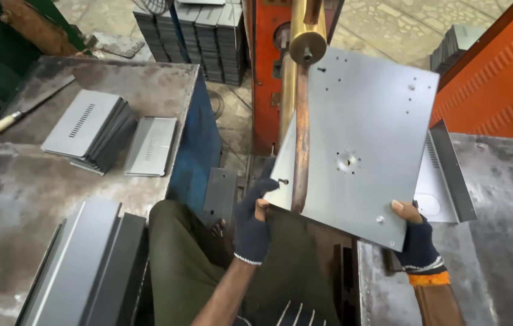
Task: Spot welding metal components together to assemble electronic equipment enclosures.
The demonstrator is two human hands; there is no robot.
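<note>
A large grey sheet-metal panel [359,139] with small holes and a round spot near its middle is held tilted under a copper electrode arm [300,139] of a spot-welding machine. My left hand [251,226], in a dark glove with open fingertips, grips the panel's lower left corner next to the copper arm. My right hand [416,238], gloved the same way with an orange wrist band, holds the panel's lower right edge. The brass upper arm [306,42] ends above the panel.
An orange machine body [265,78] stands behind. Left is a worn metal table [21,181] with a stack of slotted panels [90,130], one single panel [152,146] and a knife-like tool [27,111]. Bent metal parts [81,271] lie near left. Another folded part [447,175] rests on the right table [504,229].
</note>
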